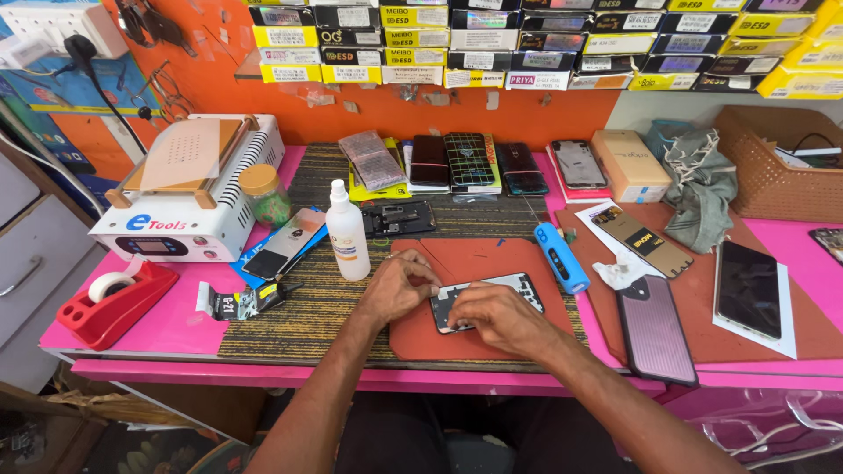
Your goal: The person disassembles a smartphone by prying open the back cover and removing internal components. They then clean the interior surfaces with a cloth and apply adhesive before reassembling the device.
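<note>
Broadly, largest first: pink counter (158, 329), spanning the scene, overlaid by a striped woven mat (299, 307) and a red work mat (421, 338). White heating machine (189, 189), far left, with a tan pad on top. Woven basket (768, 171), far right. Grey cloth (702, 189), beside the basket. Red tape dispenser (110, 303), near left edge. Dark ribbed phone case (654, 329), right of the red work mat. White spray bottle (347, 233), upright, just left of the mat. Blue cylindrical tool (562, 257), lying at the mat's right edge. Opened phone frame (525, 283), flat on the red work mat, near centre. Left hand (399, 285): fingers curled, tips pressing the frame's left end. Right hand (496, 316): laid flat over the frame, fingers bent down on it.
</note>
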